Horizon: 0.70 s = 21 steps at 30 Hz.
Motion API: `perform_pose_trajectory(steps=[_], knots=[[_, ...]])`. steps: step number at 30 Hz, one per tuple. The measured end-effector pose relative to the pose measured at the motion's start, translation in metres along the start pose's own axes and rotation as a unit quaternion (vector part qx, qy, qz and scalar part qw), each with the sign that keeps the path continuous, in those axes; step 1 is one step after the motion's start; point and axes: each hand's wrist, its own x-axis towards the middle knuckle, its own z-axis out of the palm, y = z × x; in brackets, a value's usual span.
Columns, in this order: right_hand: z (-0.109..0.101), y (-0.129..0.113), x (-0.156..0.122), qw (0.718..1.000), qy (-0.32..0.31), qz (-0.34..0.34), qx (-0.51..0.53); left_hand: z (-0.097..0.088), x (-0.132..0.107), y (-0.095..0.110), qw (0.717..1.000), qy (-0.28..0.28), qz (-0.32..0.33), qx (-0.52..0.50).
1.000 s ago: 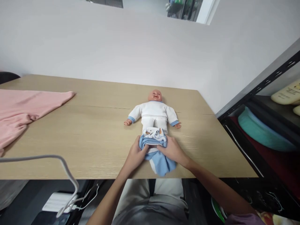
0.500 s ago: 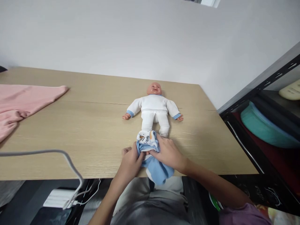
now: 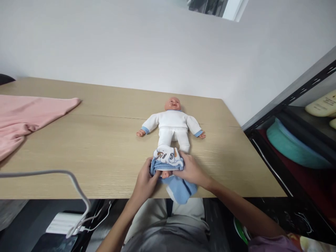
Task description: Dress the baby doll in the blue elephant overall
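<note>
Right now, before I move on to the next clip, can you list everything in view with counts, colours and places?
Doll: one, white suit with blue cuffs, lying face up on the table
Garment: one, blue and white, around the doll's lower leg, a bare foot showing
Pink cloth: one, table's left
Table: one, light wood
Wall: pale, behind
Cable: grey-white, front left
Box: one, white, below the table, left
Rack: one, black, right
Teal item: one, on the rack
Bottles: two, cream, cut off at right
Trousers: pale, below the table
Sleeve: purple, lower right
Left hand, right hand: two, bare, holding the garment
</note>
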Motion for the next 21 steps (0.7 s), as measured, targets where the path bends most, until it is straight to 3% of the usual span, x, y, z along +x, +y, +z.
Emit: perform_pose_trajectory(steps=[5, 9, 13, 17, 21], knots=[[-0.014, 0.001, 0.013, 0.995, -0.015, -0.098, 0.025, -0.016, 0.013, 0.01, 0.998, -0.028, 0.049, 0.027], [-0.034, 0.0, 0.032, 0.985, -0.064, -0.161, 0.003, -0.032, 0.033, 0.029, 0.997, -0.082, 0.006, -0.004], [-0.056, -0.003, 0.046, 0.979, -0.144, -0.144, -0.018, -0.053, 0.054, 0.036, 0.98, -0.197, -0.04, -0.01], [-0.07, 0.01, 0.047, 0.982, -0.147, -0.115, 0.005, -0.074, 0.066, 0.028, 0.98, -0.198, -0.027, 0.018], [-0.072, 0.037, 0.042, 0.983, -0.13, -0.049, 0.121, -0.084, 0.073, 0.028, 0.977, -0.21, -0.021, 0.011]])
